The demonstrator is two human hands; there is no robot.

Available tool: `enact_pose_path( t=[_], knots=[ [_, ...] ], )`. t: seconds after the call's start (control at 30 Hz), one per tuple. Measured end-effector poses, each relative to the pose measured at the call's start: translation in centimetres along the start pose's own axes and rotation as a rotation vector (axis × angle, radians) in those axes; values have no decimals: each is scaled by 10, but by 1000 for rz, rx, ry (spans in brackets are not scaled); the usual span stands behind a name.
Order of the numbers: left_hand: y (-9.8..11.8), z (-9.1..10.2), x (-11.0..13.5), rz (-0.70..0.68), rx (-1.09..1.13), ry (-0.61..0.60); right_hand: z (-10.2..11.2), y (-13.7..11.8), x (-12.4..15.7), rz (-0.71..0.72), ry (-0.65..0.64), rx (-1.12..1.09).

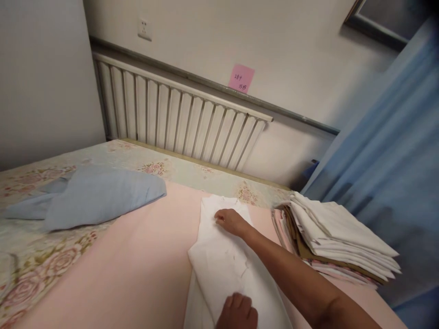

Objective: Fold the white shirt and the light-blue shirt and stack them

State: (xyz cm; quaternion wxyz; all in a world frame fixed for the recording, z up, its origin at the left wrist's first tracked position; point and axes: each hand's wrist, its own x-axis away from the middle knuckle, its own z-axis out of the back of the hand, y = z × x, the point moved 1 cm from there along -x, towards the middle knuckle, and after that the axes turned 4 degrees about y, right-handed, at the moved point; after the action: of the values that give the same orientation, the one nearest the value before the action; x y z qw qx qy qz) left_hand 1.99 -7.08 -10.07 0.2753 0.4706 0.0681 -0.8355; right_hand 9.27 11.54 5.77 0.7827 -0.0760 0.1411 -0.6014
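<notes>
Right hand point(229, 221): fingers curled together over far end of white garment point(216, 260); cannot tell whether pinching it. Left hand point(238, 312): fingers bent, nearer end; grip unclear. White garment lies centre on pink sheet point(147, 256); folded stack point(343, 233) right, blue cloth point(103, 196) left.

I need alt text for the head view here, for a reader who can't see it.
A person's right hand and left hand are over a partly folded white garment on a pink sheet. A stack of folded cloth sits to the right, and a loose blue cloth lies to the left. Beyond is a radiator.
</notes>
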Motion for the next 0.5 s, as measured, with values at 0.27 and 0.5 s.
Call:
enact_pose_path(
  t=[0.27, 0.5],
  knots=[
    [0, 33, -18, 197, 266, -420, -9, 0, 79, -154, 17, -26],
    [7, 66, -39, 268, 391, -470, -27, -22, 108, -171, -10, 7]
  ],
)
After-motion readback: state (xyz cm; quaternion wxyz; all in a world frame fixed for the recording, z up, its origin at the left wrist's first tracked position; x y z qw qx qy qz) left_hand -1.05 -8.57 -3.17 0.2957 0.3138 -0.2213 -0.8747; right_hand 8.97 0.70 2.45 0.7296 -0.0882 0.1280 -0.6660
